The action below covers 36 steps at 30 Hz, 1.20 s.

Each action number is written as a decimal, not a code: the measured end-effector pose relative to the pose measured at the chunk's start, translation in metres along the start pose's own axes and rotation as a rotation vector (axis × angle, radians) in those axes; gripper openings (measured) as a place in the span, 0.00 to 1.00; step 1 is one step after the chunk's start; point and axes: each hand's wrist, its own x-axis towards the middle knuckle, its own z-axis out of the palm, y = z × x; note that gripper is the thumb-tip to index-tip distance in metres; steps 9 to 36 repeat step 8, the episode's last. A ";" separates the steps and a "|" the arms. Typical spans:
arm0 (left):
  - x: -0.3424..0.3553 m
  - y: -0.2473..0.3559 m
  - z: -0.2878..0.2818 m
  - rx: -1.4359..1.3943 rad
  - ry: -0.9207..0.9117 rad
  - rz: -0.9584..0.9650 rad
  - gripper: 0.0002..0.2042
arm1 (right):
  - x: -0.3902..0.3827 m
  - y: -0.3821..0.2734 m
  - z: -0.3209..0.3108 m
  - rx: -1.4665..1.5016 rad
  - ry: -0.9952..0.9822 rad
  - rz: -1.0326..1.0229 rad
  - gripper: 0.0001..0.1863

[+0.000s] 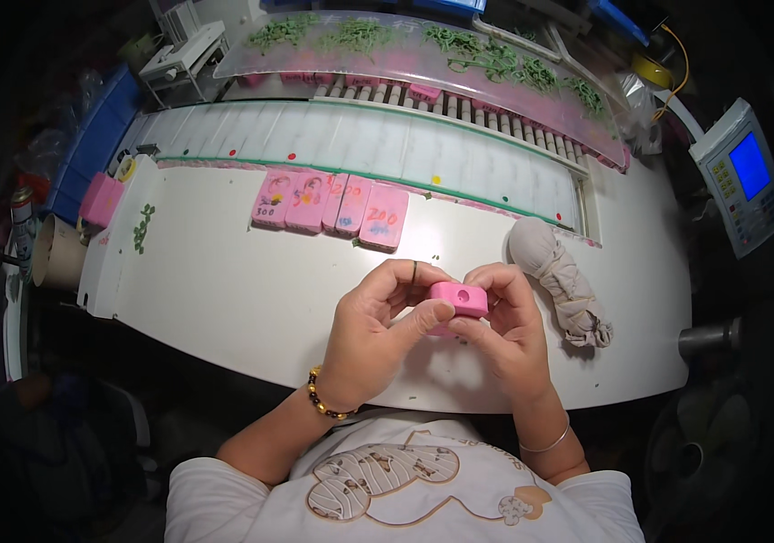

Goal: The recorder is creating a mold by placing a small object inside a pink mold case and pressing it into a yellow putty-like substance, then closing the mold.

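Observation:
Above the white table, a small pink rubber mold block (473,298) is pinched between both my hands, with a round hole in the end that faces me. My left hand (387,321) grips its left end between thumb and fingers. On the right end, the fingers of my right hand (512,317) close around it. A bit of pink (444,332) shows below the block, partly hidden by my hands. Farther back, several larger pink mold blocks (382,220) with handwriting on top lie side by side. To the right of my right hand rests a tied off-white cloth bundle (560,276).
Behind the blocks runs a pale slatted conveyor belt (351,145) with colored dots, then a roller track (495,120). A clear cover (387,59) carries green plant-like clumps. A control panel with a blue screen (749,167) stands right; a beige cup (56,253) stands left.

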 end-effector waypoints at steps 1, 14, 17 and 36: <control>0.000 0.000 0.003 0.030 0.031 0.042 0.12 | 0.000 0.000 0.000 -0.051 0.015 -0.013 0.16; 0.007 0.020 -0.010 0.551 -0.066 0.221 0.23 | 0.008 -0.006 -0.024 -0.684 0.033 -0.286 0.15; 0.007 0.020 -0.010 0.551 -0.066 0.221 0.23 | 0.008 -0.006 -0.024 -0.684 0.033 -0.286 0.15; 0.007 0.020 -0.010 0.551 -0.066 0.221 0.23 | 0.008 -0.006 -0.024 -0.684 0.033 -0.286 0.15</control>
